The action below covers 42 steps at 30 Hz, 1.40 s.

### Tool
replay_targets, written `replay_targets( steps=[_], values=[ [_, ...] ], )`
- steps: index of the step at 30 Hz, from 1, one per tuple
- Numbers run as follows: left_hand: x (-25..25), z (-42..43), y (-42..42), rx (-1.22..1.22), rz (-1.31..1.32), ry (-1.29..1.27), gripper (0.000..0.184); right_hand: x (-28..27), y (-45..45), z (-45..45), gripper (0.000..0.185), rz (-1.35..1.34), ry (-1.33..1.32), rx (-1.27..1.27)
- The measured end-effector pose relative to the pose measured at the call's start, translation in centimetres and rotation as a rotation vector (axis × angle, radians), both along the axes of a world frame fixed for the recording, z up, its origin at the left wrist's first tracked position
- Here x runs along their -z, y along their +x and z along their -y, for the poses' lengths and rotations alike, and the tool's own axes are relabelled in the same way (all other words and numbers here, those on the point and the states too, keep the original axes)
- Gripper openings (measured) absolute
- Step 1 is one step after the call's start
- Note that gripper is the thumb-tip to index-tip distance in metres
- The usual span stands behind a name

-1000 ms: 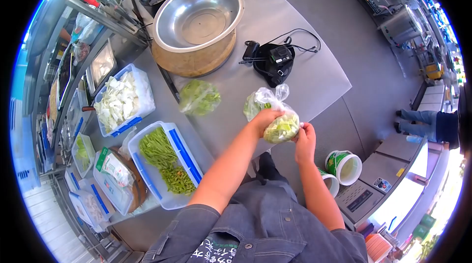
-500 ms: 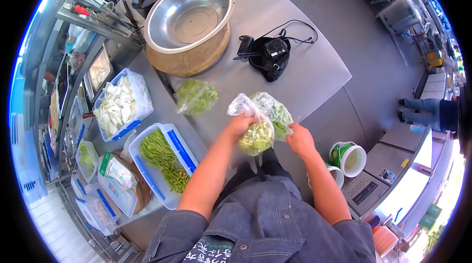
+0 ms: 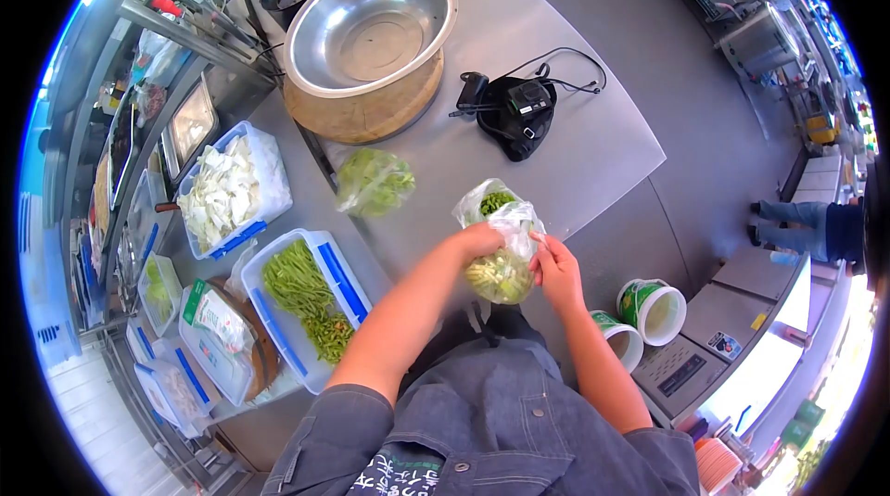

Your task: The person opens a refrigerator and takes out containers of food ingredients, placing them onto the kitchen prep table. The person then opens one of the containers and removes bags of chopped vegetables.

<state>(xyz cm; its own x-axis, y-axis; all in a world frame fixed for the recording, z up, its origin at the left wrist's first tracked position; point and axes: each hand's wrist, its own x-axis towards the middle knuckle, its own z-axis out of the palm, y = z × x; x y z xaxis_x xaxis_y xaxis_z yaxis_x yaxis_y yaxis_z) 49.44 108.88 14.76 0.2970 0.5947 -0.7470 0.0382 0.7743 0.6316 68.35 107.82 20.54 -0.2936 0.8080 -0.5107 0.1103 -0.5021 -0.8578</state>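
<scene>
My left hand (image 3: 479,239) is closed on the gathered top of a clear plastic bag of chopped pale green vegetables (image 3: 501,279), which hangs over the table's near edge. With fingers pinched, my right hand (image 3: 554,266) grips the plastic at the bag's right side. Just beyond my hands is a second clear bag with chopped greens (image 3: 496,202), partly covered by crumpled plastic. Further left, another bag of light green vegetables (image 3: 375,183) lies on the steel table, apart from my hands.
A large metal bowl (image 3: 371,28) sits on a round wooden block (image 3: 366,116). Black straps with a device and cable (image 3: 524,111) lie on the steel table (image 3: 593,148). Tubs of white pieces (image 3: 222,195) and green beans (image 3: 297,283) stand left; buckets (image 3: 660,311) right. A person (image 3: 807,232) stands far right.
My hands have come closer together on the bag of pale vegetables. The bag of greens has shifted left, now behind it, and my right hand has moved from it to the nearer bag.
</scene>
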Motion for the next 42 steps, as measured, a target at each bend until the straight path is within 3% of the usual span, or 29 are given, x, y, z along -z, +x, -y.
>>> replay_targets(
  steps=[5,8,10,11,13,14,17,18,21,23,25,27,29,30,31,32,33,35,36,38,39,41,42],
  values=[
    [-0.7,-0.6,0.6,-0.171,0.043,-0.107,0.036,-0.1,0.2,1.4,0.035,0.049,0.173,-0.033],
    [4.0,0.4,0.6,-0.313,0.156,-0.189,0.04,0.2,0.5,1.1,0.042,-0.03,0.145,0.061],
    [7.4,0.9,-0.1,-0.083,-0.194,0.0,0.034,0.1,0.4,0.8,0.044,-0.032,0.139,0.083],
    [7.7,0.9,-0.4,-0.081,-0.195,-0.001,0.034,0.0,0.4,0.7,0.046,-0.034,0.132,0.103],
    [3.1,-0.3,-1.1,0.508,-0.727,0.177,0.027,0.1,0.2,1.0,0.049,-0.022,0.143,0.074],
    [1.8,-0.8,-1.3,0.651,-0.806,0.226,0.025,0.2,0.0,1.2,0.052,-0.013,0.153,0.041],
    [0.2,-2.5,-1.7,0.749,-0.813,0.216,0.027,-0.4,-0.8,1.8,0.064,0.117,0.323,-0.131],
    [0.4,-3.0,-1.8,0.749,-0.816,0.216,0.027,-1.4,-1.0,1.8,0.085,0.159,0.275,-0.201],
    [0.7,-3.9,-1.4,0.569,-0.722,0.23,0.029,-3.7,-1.6,2.4,0.099,0.341,0.434,-0.417],
    [-0.3,-4.5,-0.6,0.51,-0.697,0.177,0.031,-3.3,-1.8,2.6,0.104,0.393,0.375,-0.49],
    [0.4,-4.7,-0.1,0.449,-0.679,0.157,0.032,-0.9,-1.9,3.2,0.092,0.59,0.652,-0.385],
    [1.5,-4.8,0.1,0.394,-0.659,0.137,0.033,0.8,-1.7,2.9,0.082,0.611,0.661,-0.311],
    [2.9,-4.9,-0.5,0.129,-0.385,0.028,0.037,1.8,-1.2,2.3,0.073,0.63,0.669,-0.236],
    [1.8,-4.7,-0.7,0.135,-0.388,0.026,0.037,1.7,-1.0,1.7,0.064,0.541,0.439,-0.125],
    [-0.6,-4.5,-0.9,-0.047,-0.156,-0.034,0.04,1.8,-0.7,1.3,0.056,0.446,0.211,-0.015],
    [-2.3,-4.3,-1.0,-0.228,0.077,-0.093,0.044,4.0,-0.2,1.2,0.044,0.42,0.316,0.085],
    [-2.7,-3.9,-1.1,-0.222,0.074,-0.096,0.044,4.2,0.1,0.9,0.044,0.419,0.312,0.09],
    [-3.4,-3.1,-1.1,-0.496,0.109,0.008,0.046,4.8,0.4,-0.2,0.036,0.187,-0.096,0.307],
    [-3.0,-2.5,-1.4,-0.489,0.107,0.007,0.046,3.9,0.3,-0.8,0.029,0.164,-0.173,0.329],
    [-1.5,-1.3,-2.1,-0.263,-0.408,0.4,0.048,4.3,0.3,-1.2,0.028,0.127,-0.195,0.36],
    [-1.5,-0.7,-2.4,-0.259,-0.409,0.4,0.048,4.5,0.3,-1.3,0.028,0.092,-0.216,0.385],
    [-1.6,0.5,-2.8,-0.141,-1.153,0.812,0.052,5.0,0.1,-1.3,0.028,0.098,-0.213,0.376],
    [-0.8,0.8,-2.9,-0.143,-1.155,0.812,0.052,5.1,0.0,-1.4,0.027,0.106,-0.206,0.363]
  ],
)
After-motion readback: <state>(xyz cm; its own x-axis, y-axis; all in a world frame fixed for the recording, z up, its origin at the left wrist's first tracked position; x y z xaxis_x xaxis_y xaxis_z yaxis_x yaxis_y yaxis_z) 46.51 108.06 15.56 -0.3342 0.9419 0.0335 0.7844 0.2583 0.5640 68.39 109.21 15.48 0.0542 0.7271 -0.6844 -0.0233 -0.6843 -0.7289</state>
